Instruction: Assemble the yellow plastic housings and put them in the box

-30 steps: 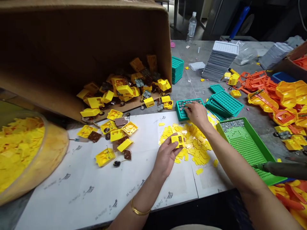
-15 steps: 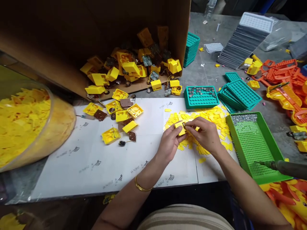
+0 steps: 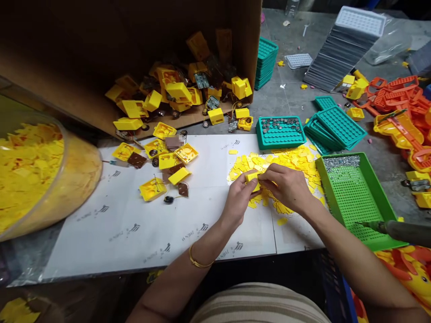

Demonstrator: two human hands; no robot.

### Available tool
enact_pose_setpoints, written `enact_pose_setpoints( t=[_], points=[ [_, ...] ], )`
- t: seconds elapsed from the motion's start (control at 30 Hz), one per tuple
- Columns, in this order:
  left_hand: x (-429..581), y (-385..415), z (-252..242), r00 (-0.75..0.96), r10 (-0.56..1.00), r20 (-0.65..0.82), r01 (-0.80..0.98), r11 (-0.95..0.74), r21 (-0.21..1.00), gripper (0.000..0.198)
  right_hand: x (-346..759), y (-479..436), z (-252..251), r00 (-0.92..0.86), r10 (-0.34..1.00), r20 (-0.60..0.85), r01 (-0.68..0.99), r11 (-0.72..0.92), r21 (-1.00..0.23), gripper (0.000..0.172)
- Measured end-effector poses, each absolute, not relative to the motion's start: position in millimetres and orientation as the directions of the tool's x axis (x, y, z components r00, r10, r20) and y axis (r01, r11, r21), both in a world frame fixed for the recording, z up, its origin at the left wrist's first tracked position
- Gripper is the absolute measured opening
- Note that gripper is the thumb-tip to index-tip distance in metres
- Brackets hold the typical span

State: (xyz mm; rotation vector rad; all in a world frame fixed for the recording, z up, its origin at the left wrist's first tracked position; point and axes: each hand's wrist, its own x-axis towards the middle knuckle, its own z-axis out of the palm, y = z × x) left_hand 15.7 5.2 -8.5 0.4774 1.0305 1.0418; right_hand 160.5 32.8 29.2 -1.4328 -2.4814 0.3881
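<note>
Above a heap of flat yellow plastic pieces (image 3: pixel 249 162), my left hand (image 3: pixel 237 197) grips a small yellow plastic case (image 3: pixel 253 181) with a pattern of tiny holes in its face. The thumb presses on that face. My right hand (image 3: pixel 286 184) is closed, its thumb and fingers pinched at the right side of the case. Whatever lies between those fingertips is too small and covered to make out. Just behind the hands stands a teal tray stack (image 3: pixel 281 138) holding several button cells (image 3: pixel 280 127) in its far rows.
A cardboard box (image 3: pixel 254 63) of yellow cases stands behind, with opened cases (image 3: pixel 152 189) before it. A clear tub (image 3: pixel 81 166) is at left. Right are a green basket (image 3: pixel 380 197), a screwdriver-like tool (image 3: pixel 400 231), orange parts (image 3: pixel 390 94) and a leaning tray stack (image 3: pixel 340 54).
Both hands stay at the case, which is turned slightly. My right fingertips have closed in over its right side, covering the dark spot seen there before. The view has shifted a little.
</note>
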Motion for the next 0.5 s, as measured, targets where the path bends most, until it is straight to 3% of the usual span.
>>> enact_pose_setpoints(
  t=[0.17,0.3,0.4,0.5],
  points=[
    [18,0,-8,0.106,0.898,-0.428,-0.363,0.435,0.824,0.029,162,34,41,-0.44,0.898,-0.012,0.792,0.381,-0.477,0.01],
    [16,-4,-9,0.11,0.945,-0.308,-0.303,0.327,0.895,0.027,166,37,38,-0.386,0.918,-0.091,0.64,0.195,-0.743,0.005],
    [15,-6,-6,0.134,0.956,-0.261,-0.299,0.29,0.909,0.026,171,39,33,-0.339,0.919,-0.203,0.439,-0.037,-0.898,0.014],
    [16,-7,-4,0.146,0.958,-0.246,-0.276,0.278,0.92,0.025,175,41,28,-0.373,0.877,-0.303,0.33,-0.18,-0.927,0.031]
  ],
)
